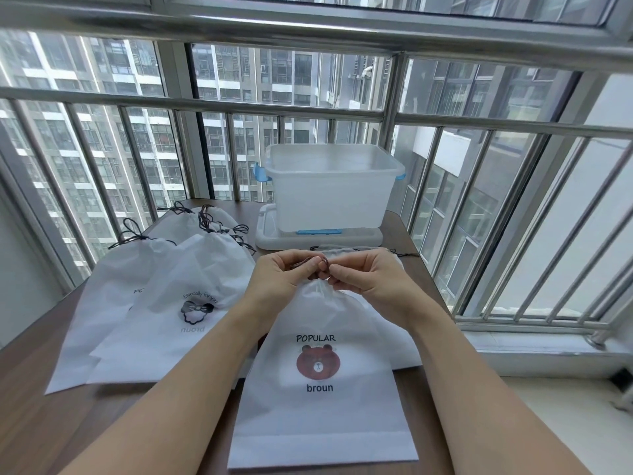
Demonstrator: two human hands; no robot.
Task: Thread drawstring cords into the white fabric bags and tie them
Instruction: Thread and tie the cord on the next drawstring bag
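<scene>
A white fabric bag (325,406) printed with a brown bear and "POPULAR broun" lies flat in front of me, its top gathered. Just above that gathered top, my left hand (284,275) and my right hand (366,277) meet, both pinching the dark brown drawstring cord (320,262). Most of the cord is hidden between my fingers. To the left lies a pile of white bags (164,303) with their dark cords tied in bows at the top.
A clear plastic storage box (329,186) with blue latches stands on its white lid (318,238) at the back of the wooden table (51,423). Another bag (346,250) lies behind my hands. Metal window bars (513,200) run along the far and right sides.
</scene>
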